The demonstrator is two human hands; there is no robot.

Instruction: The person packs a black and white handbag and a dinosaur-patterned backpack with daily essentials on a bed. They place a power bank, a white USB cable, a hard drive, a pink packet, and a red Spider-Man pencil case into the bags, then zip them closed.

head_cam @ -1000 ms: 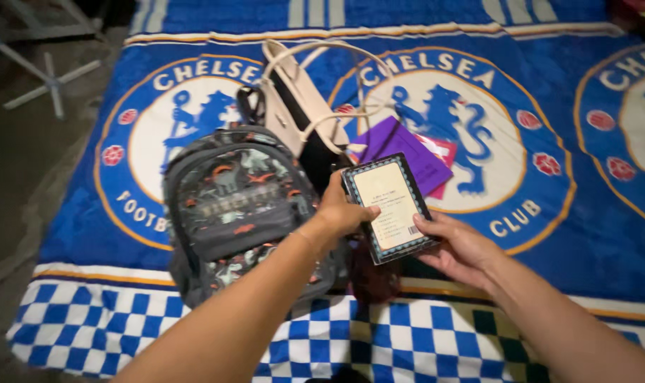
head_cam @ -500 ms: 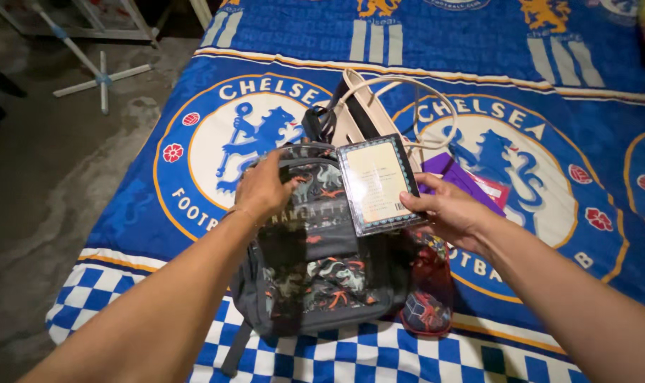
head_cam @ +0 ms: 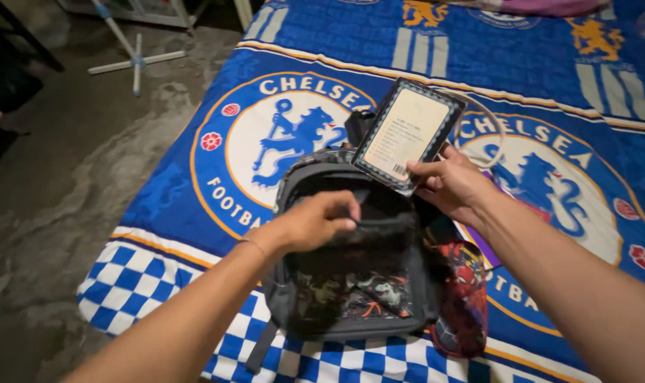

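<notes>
Bed (head_cam: pixel 195 177): covered by a blue sheet with round crests and a checked border, beside a bare grey floor (head_cam: pixel 53 177).
Backpack (head_cam: pixel 358 284): dark grey with a dinosaur print, lying on the bed's near edge, mouth pulled open.
Red pouch (head_cam: pixel 464 305): just beside the backpack's right side.
Book (head_cam: pixel 410 135): slim, cream cover with a dark patterned border, held tilted above the backpack.
Left hand (head_cam: pixel 315 221): closed on the backpack's front flap.
Right hand (head_cam: pixel 450 186): pinching the book's lower corner.
</notes>
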